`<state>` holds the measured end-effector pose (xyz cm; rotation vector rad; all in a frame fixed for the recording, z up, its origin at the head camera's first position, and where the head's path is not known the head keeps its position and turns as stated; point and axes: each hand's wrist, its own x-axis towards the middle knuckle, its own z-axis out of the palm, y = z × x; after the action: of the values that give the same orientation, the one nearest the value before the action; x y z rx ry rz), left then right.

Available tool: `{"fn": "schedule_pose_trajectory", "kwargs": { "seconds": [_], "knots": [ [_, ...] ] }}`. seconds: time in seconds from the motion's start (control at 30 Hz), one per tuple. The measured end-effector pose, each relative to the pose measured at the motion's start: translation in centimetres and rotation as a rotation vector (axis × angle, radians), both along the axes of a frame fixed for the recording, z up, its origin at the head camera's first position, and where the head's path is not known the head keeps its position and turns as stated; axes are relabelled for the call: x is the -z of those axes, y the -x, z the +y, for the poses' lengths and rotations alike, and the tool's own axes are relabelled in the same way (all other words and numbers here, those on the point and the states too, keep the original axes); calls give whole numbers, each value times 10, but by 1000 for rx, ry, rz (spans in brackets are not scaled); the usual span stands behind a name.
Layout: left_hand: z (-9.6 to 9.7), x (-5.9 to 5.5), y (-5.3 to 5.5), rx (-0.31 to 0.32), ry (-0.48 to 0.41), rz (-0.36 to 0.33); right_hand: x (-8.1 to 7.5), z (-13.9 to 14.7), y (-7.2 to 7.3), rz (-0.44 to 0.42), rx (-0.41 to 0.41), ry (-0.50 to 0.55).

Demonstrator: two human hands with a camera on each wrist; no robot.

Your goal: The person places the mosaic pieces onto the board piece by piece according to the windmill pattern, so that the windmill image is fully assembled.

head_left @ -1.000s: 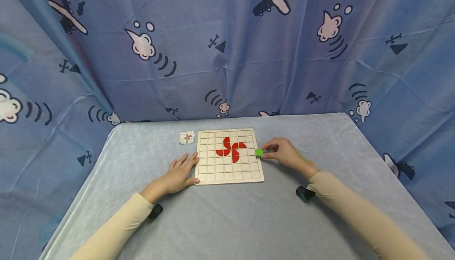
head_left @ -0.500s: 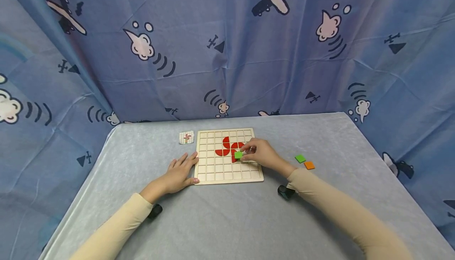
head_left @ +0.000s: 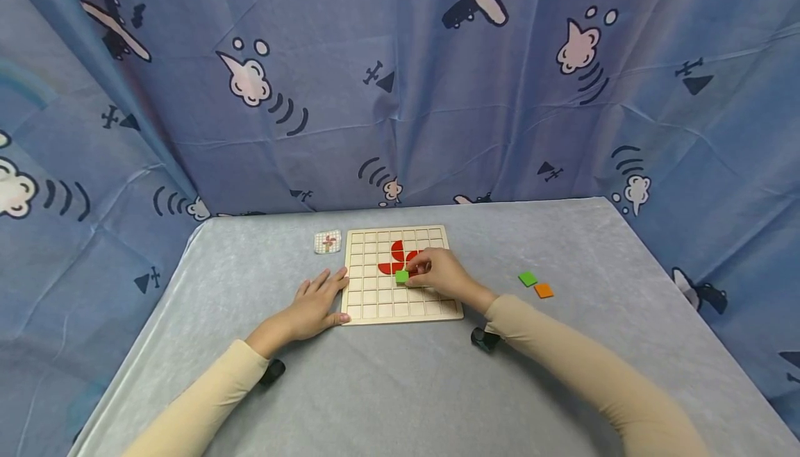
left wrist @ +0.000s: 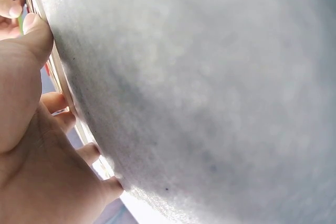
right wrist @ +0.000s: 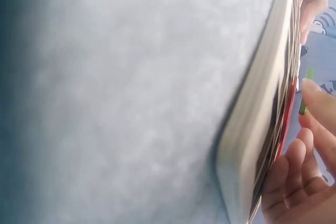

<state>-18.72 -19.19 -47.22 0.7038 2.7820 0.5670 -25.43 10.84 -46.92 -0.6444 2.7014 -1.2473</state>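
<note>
A wooden grid board (head_left: 369,310) lies on the table, with red rounded tiles (head_left: 391,269) set in a pinwheel at its middle. My right hand (head_left: 440,273) pinches a green square tile (head_left: 402,277) between thumb and fingertips, over the board just below the pinwheel's centre. In the right wrist view the green tile (right wrist: 306,93) stands a little off the board's surface, edge-on to the camera. My left hand (head_left: 312,308) rests at the board's left edge with fingers spread, fingertips and thumb touching the rim. Part of the pinwheel is hidden behind the right hand.
A small pattern card (head_left: 328,242) showing a pinwheel lies beyond the left hand, beside the board. To the right lie another green square tile (head_left: 528,278) and an orange one (head_left: 544,291). A blue patterned curtain (head_left: 400,96) hangs behind the grey-covered table (head_left: 387,387).
My right hand has carried the green tile leftward from the board's right edge to below the pinwheel's centre. The tiles on the right came into full view. My left hand stays put.
</note>
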Motion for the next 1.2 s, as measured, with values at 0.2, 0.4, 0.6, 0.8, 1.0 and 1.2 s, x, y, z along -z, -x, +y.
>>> {"fn": "schedule_pose_trajectory", "kwargs": {
  "seconds": [0.2, 0.4, 0.6, 0.8, 1.0, 1.2],
  "knots": [
    [0, -1, -1, -2, -1, -6, 2, -3, -1, 9, 13, -25],
    [1, -2, -1, -5, -3, -9, 7, -5, 0, 27, 11, -46],
    [1, -2, -2, -4, -3, -6, 7, -6, 0, 21, 19, -57],
    [1, -2, -2, -3, -2, -5, 6, -6, 0, 17, 11, -53],
    [1, -3, -2, -5, -3, -7, 6, -6, -1, 15, 11, -59],
    [1, -2, -2, -5, -1, -9, 6, -6, 0, 18, 8, -63]
  ]
}}
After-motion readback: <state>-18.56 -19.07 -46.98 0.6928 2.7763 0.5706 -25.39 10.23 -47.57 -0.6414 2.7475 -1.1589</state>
